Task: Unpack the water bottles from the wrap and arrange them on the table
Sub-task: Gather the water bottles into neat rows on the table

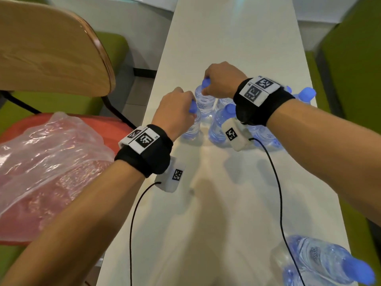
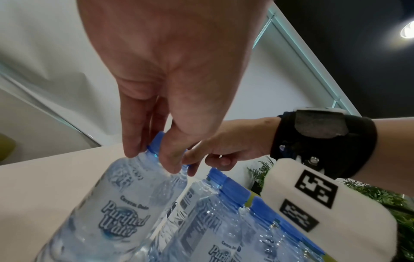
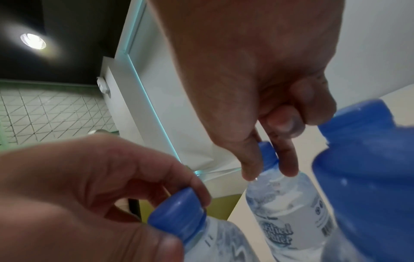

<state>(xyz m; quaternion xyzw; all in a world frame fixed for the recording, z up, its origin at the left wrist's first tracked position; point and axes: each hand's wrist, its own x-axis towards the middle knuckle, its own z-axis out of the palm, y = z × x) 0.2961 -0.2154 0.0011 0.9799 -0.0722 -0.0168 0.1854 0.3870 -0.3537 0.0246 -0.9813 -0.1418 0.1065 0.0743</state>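
Several clear water bottles with blue caps stand clustered mid-table [image 1: 237,48]. My left hand [image 1: 181,104] [image 2: 152,159] pinches the blue cap [image 2: 156,145] of the nearest left bottle [image 1: 192,126] [image 2: 121,203], which stands on the table. Just beyond it, my right hand [image 1: 208,87] [image 3: 268,172] pinches the cap [image 3: 267,156] of a second upright bottle [image 1: 204,106] [image 3: 284,209]. More bottles [image 1: 220,124] stand under my right wrist. The emptied plastic wrap [image 1: 47,162] lies crumpled on a red chair seat at the left.
Another bottle [image 1: 317,263] stands at the table's near right corner, and one more [image 1: 306,96] by the right edge. A wooden chair back [image 1: 51,44] rises left of the table. Green seating [image 1: 354,58] flanks the right side. Cables hang from both wrists.
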